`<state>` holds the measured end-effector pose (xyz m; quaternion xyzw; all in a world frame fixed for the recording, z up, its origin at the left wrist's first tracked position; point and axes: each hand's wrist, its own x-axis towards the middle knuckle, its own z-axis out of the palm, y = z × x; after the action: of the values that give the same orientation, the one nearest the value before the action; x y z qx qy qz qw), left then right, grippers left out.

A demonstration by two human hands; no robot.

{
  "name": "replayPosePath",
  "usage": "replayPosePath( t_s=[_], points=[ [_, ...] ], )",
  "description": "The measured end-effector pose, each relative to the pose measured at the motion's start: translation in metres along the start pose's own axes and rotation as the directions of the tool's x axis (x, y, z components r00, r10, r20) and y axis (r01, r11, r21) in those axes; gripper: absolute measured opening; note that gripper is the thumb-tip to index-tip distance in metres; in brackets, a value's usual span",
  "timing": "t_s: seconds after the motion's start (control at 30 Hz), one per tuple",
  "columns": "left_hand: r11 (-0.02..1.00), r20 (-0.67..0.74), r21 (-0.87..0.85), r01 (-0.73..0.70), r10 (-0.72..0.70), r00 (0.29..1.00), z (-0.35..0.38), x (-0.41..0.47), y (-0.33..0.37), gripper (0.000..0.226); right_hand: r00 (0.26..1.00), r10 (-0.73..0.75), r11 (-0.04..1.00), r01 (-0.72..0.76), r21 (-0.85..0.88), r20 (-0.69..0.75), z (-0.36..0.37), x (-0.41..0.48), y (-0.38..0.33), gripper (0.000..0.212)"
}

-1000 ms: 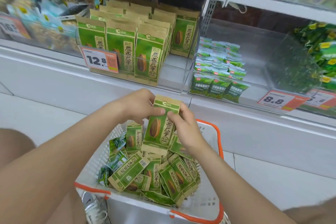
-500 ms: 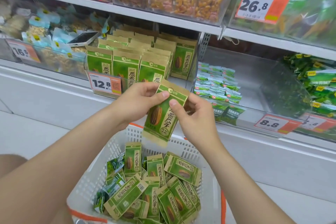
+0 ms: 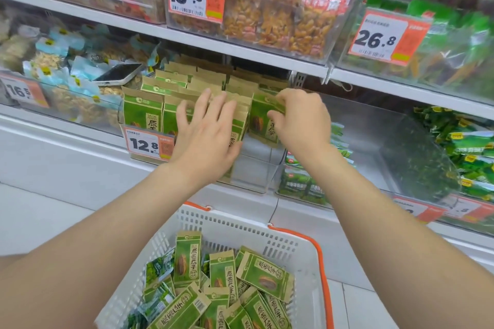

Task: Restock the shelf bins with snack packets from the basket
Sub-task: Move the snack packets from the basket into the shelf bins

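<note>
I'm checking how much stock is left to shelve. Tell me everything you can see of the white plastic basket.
The white plastic basket sits low in view, below the shelf. Its walls are slotted, with orange handles lying along the rim. Inside, green-and-tan seed packets lie jumbled, one propped upright, with smaller glossy green packets at its left. Neither the left hand nor the right hand touches it. What it rests on is hidden.

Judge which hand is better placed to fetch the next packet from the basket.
Probably left: the left hand lies open, fingers straight, against the standing packets in the bin, gripping nothing. The right hand pinches a packet at the bin's right end. The basket sits below both.
</note>
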<state>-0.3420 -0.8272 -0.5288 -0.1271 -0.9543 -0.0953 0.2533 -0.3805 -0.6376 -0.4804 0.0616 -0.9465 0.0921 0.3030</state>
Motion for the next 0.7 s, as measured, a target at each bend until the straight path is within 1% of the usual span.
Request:
replayPosePath(
  t_s=[0.07, 0.13, 0.17, 0.23, 0.33, 0.43, 0.5, 0.57, 0.7],
  points=[
    [1.0, 0.046, 0.03, -0.003, 0.001, 0.999, 0.004, 0.004, -0.002, 0.073, 0.994, 0.023, 0.983, -0.003, -0.181, 0.11, 0.009, 0.017, -0.007, 0.021],
    [1.0, 0.057, 0.024, -0.002, 0.001, 0.998, 0.004, 0.007, -0.003, 0.071, 0.982, 0.07, 0.958, -0.018, -0.285, 0.173, 0.016, 0.031, -0.012, 0.013],
    [1.0, 0.057, 0.019, -0.004, 0.003, 0.998, 0.004, 0.009, -0.002, 0.071, 0.977, 0.086, 0.948, -0.02, -0.318, 0.194, 0.019, 0.037, -0.014, 0.014],
    [1.0, 0.051, 0.013, -0.004, 0.003, 0.999, 0.005, 0.011, -0.002, 0.07, 0.969, 0.108, 0.932, -0.021, -0.362, 0.221, 0.025, 0.048, -0.015, 0.016],
    [1.0, 0.032, 0.011, -0.014, 0.013, 0.999, 0.006, 0.01, -0.003, 0.071, 0.954, 0.134, 0.916, -0.016, -0.4, 0.268, 0.037, 0.064, -0.014, 0.035],
    [0.999, 0.012, 0.023, -0.022, 0.022, 1.0, 0.007, 0.01, -0.003, 0.071, 0.936, 0.137, 0.911, 0.009, -0.413, 0.324, 0.042, 0.077, -0.014, 0.049],
    [0.999, 0.005, 0.029, -0.024, 0.024, 1.0, 0.008, 0.01, -0.004, 0.072, 0.917, 0.146, 0.903, 0.029, -0.429, 0.371, 0.047, 0.084, -0.014, 0.051],
    [0.999, 0.006, 0.024, -0.026, 0.025, 1.0, 0.008, 0.01, -0.004, 0.072, 0.913, 0.174, 0.886, 0.019, -0.463, 0.37, 0.054, 0.089, -0.014, 0.05],
    [1.0, 0.01, 0.011, -0.026, 0.026, 1.0, 0.007, 0.009, -0.004, 0.072, 0.948, 0.205, 0.877, -0.066, -0.476, 0.245, 0.071, 0.095, -0.013, 0.058]
  ],
)
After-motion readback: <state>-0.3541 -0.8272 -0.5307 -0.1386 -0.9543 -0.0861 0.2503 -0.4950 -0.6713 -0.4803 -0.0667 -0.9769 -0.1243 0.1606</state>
